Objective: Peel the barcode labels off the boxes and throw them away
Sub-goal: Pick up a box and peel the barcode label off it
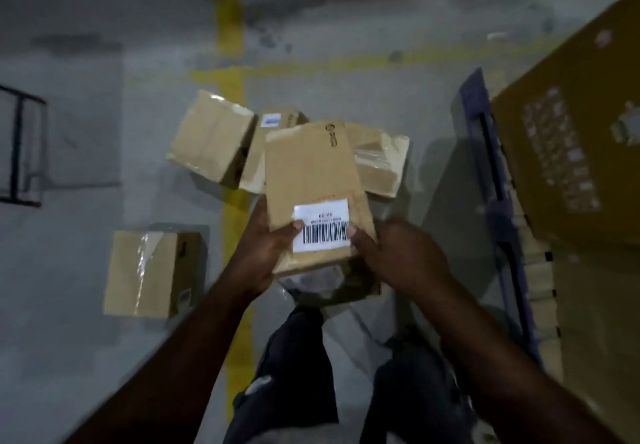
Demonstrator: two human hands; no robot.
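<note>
The person is holding a small cardboard box [317, 194] above the floor [86, 208], in front of the body. The left hand [268, 239] is gripping the box's near left edge, with its thumb pressing on the left margin of the barcode label [321, 226]. The right hand [391, 253] is cupping the near right corner; its fingers [358, 241] are closed against the box, with a fingertip touching the label's right edge. Whether a label corner is being lifted cannot be told.

The barcode label is lying flat on the box's upper face, near the end closest to the person. It appears fully adhered.

Handling judgement: the box is probably light, since it is being supported at one end only. The cardboard is stiff enough to brace against. The label is thin paper and is likely to tear if pulled fast. The advisable grip point is a corner of the label, raised with a fingernail, then drawn back low and slowly.

Several more boxes [211, 138] are lying on the floor beyond, one [273, 124] of them carrying a small white label [270, 120]. Another taped box [152, 270] is sitting to the left.
</note>
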